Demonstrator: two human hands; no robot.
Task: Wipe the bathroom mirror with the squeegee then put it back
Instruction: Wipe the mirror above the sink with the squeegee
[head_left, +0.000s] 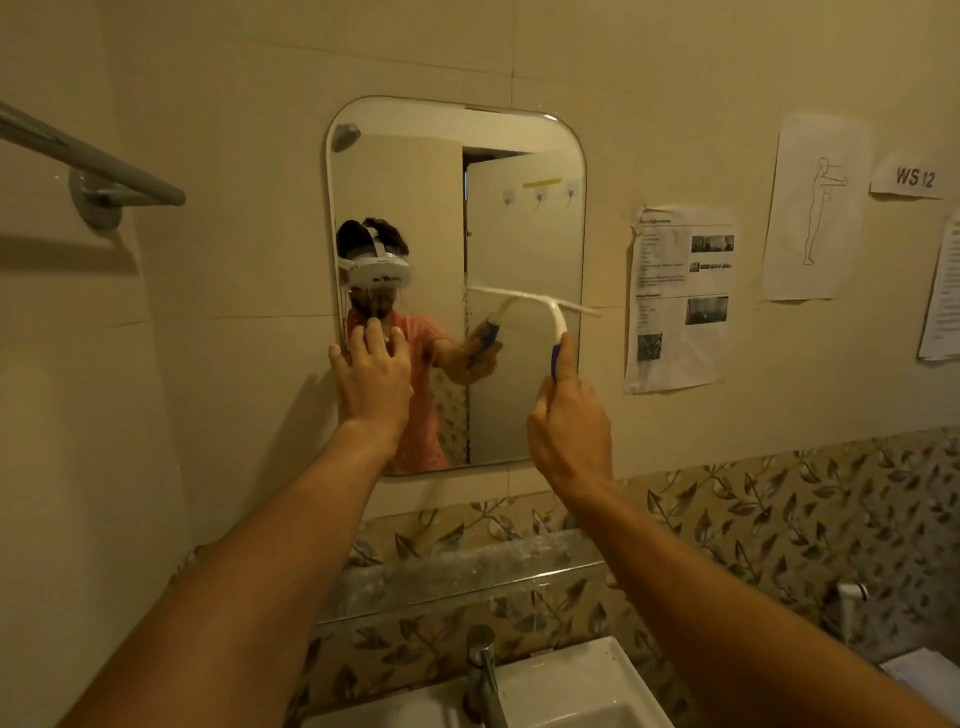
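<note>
A rounded rectangular mirror (519, 234) hangs on the tiled wall straight ahead. My right hand (569, 426) grips the blue handle of a white squeegee (553, 312), whose blade lies against the glass on the right side, about mid-height, slightly tilted and reaching the mirror's right edge. My left hand (371, 379) rests flat with spread fingers on the mirror's lower left edge. Water streaks show on the glass near the left side. The reflection shows a person with a headset.
A glass shelf (457, 582) runs below the mirror, above a white sink (571, 686) with a metal tap (483, 670). A towel bar (88, 156) juts out at upper left. Paper sheets (680, 296) are taped to the wall at right.
</note>
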